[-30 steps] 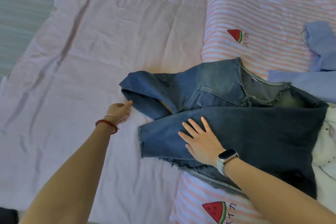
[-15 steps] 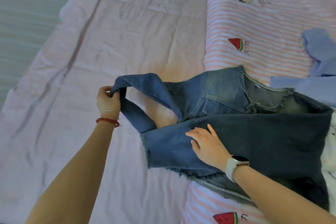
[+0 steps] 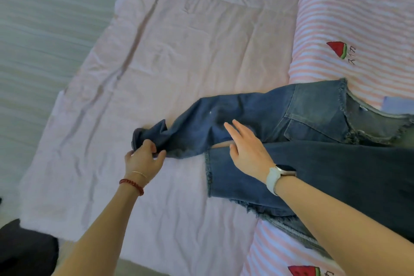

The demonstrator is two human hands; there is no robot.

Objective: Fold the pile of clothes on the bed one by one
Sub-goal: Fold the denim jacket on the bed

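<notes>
Half a second ago the left hand (image 3: 143,159) held the sleeve cuff lifted in a loop off the bed; now that sleeve (image 3: 201,125) lies stretched out leftward on the pink sheet (image 3: 179,51), and the right hand (image 3: 246,148) has moved up from the lower denim panel to the gap where sleeve and panel meet.

The left hand grips the bunched cuff at the sleeve's far left end, fingers and thumb curled round the fabric. A red bead bracelet (image 3: 132,185) and a thin chain sit on that wrist. The right hand is flat with its fingers straight and slightly spread, resting on the denim garment (image 3: 313,163) — fingertips on the sleeve, palm over the frayed-edged panel below. A white-strapped watch (image 3: 279,175) is on the right wrist.

The denim garment lies across the right half of the bed, partly on the sheet and partly on a pink-striped quilt (image 3: 358,18) printed with watermelon slices and a cartoon child. Its frayed neckline and chest pocket lie toward the right edge. A bit of pale blue cloth (image 3: 396,104) shows just beyond the neckline. Something dark (image 3: 24,251) sits at the lower left corner — too cut off to identify.
</notes>
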